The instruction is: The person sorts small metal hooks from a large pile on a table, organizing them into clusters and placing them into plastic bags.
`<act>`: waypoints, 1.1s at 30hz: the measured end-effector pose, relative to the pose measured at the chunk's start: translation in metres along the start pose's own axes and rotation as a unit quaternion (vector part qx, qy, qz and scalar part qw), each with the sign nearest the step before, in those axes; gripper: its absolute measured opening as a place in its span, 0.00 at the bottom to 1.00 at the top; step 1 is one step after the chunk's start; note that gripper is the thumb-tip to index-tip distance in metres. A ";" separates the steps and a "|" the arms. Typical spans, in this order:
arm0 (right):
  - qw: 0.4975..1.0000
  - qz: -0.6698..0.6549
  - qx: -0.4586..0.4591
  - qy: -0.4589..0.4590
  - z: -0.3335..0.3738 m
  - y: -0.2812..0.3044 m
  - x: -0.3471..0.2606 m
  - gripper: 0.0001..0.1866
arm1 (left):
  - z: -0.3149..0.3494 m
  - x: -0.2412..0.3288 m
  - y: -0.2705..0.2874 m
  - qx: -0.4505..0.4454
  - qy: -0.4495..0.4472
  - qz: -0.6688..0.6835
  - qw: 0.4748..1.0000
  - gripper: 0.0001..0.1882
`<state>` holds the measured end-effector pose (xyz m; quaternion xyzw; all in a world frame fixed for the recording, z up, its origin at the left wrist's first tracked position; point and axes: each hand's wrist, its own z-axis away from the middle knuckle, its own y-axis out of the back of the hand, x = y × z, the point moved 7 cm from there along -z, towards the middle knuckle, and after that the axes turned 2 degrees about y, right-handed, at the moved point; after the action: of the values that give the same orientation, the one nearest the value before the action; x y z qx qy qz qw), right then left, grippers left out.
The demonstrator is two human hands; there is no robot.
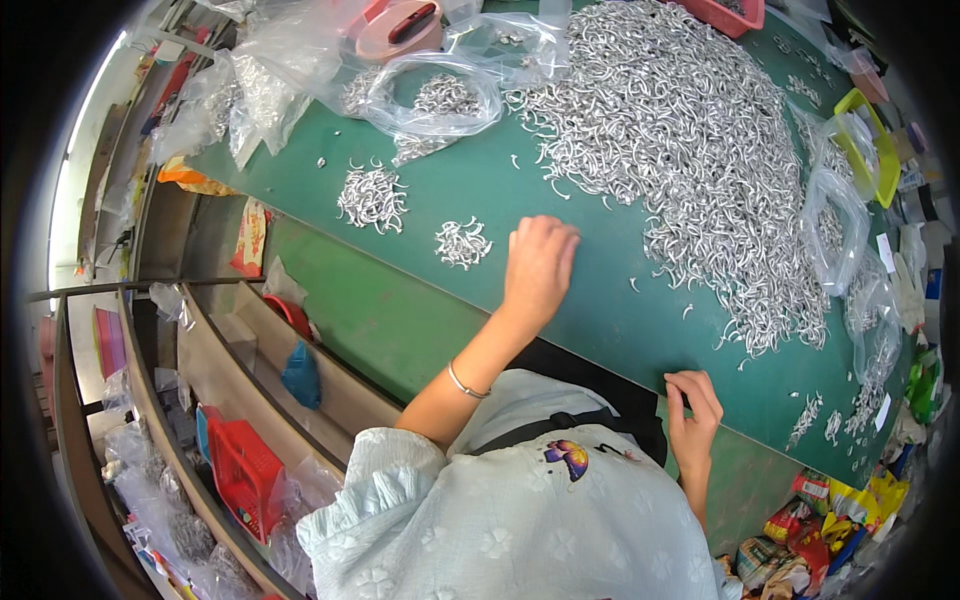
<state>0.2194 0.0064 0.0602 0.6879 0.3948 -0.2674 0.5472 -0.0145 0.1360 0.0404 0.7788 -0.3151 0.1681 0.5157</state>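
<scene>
A large heap of small curved silvery metal pieces covers much of the green table. My left hand is over the table, left of the heap's near part, its fingers curled and closed; whatever they hold, if anything, is hidden. Just left of it lies a small pile of the same pieces, and farther left a bigger pile. Close to the table's near edge, my right hand is closed too, fingertips bent towards the thumb. I cannot make out anything between them.
Clear plastic bags with metal pieces stand at the far left, beside a pink bowl. More bags and a yellow-green basket are on the right. Left of the table, a shelf holds a red basket.
</scene>
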 end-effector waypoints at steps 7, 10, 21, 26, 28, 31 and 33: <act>1.000 -0.007 0.010 -0.024 0.001 0.008 0.004 0.05 | 0.015 -0.002 -0.013 -0.038 -0.009 -0.010 0.999 0.18; 0.999 0.010 0.028 -0.024 -0.004 0.020 0.008 0.05 | 0.013 0.005 -0.010 -0.032 -0.019 -0.016 0.999 0.19; 0.961 0.276 0.012 0.013 -0.077 0.004 0.038 0.26 | 0.011 0.010 -0.008 -0.067 -0.008 -0.044 0.997 0.11; 0.965 0.247 -0.082 0.003 -0.041 -0.007 0.038 0.22 | 0.010 0.044 -0.028 -0.138 -0.053 0.079 0.986 0.18; 0.966 0.254 -0.031 0.023 -0.031 0.015 0.045 0.17 | 0.006 0.063 -0.040 -0.184 -0.064 0.062 0.979 0.26; 0.960 0.274 0.037 0.044 -0.033 0.043 0.054 0.16 | -0.011 0.071 -0.065 -0.203 -0.080 0.088 0.972 0.33; 0.962 0.261 0.072 0.032 -0.049 0.047 0.049 0.18 | -0.014 0.072 -0.081 -0.216 -0.078 0.112 0.967 0.32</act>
<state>0.2825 0.0619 0.0589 0.8126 0.1982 -0.1207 0.5346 0.0939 0.1476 0.0322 0.6194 -0.4683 0.0918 0.6234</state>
